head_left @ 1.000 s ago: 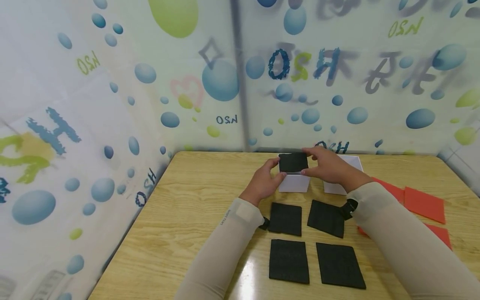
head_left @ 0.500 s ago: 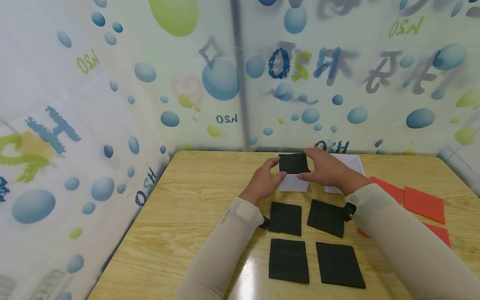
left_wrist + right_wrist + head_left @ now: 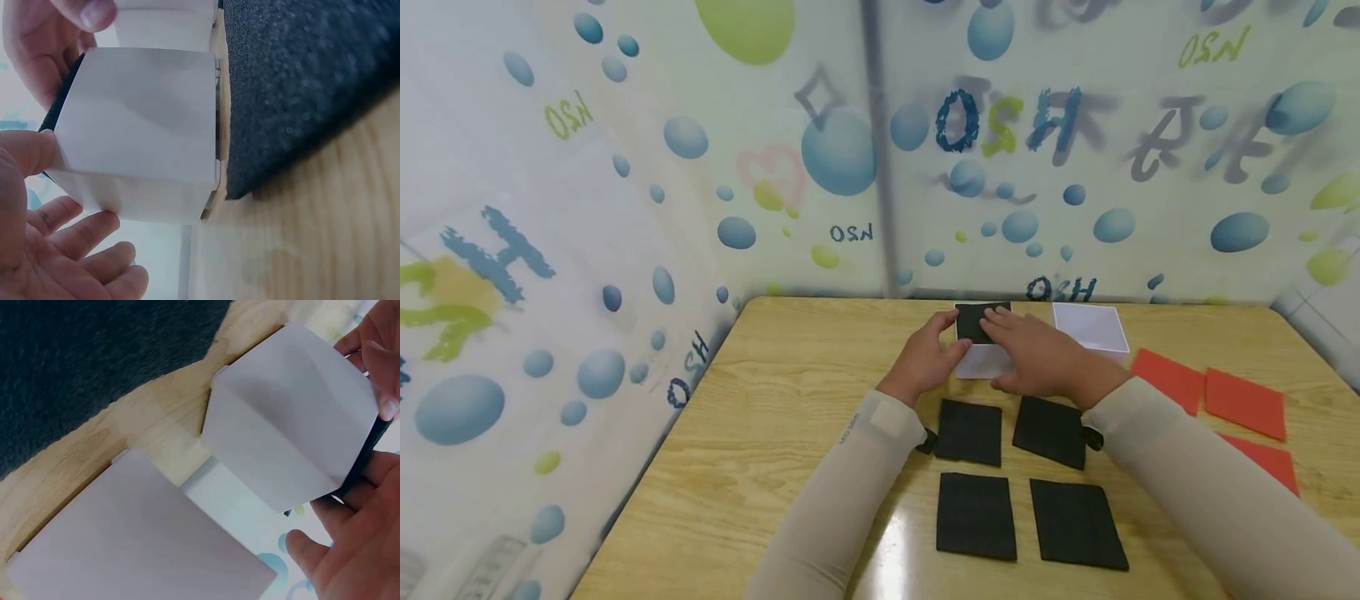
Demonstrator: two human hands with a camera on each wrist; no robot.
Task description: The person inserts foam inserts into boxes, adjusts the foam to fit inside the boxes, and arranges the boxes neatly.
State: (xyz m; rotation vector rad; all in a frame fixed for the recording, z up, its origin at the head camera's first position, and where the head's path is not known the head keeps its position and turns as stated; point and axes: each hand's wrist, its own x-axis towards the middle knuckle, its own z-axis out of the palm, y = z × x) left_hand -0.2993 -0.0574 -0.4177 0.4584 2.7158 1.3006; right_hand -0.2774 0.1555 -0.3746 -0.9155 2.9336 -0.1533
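Observation:
Near the far edge of the table stands a small white box (image 3: 981,363), with a black foam sheet (image 3: 973,321) lying across its top. My left hand (image 3: 921,358) grips the box at its left side, thumb on the front rim by the sheet and fingers along the side wall in the left wrist view. The fingers of my right hand (image 3: 1037,354) lie nearly straight on the sheet's right part, and its thumb reaches down by the box's front right corner. In the right wrist view the black sheet's edge shows along the box rim beside the right hand (image 3: 362,531).
A second white box (image 3: 1090,327) stands to the right, its front partly hidden by my right hand. Several black foam squares (image 3: 976,517) lie in two rows in front of the boxes. Red foam sheets (image 3: 1245,402) lie at the right, partly behind my right sleeve.
My right hand has gone from holding the black sheet's right edge to lying over its top. The sheet now sits lower, level with the box rim. The left hand stays put.

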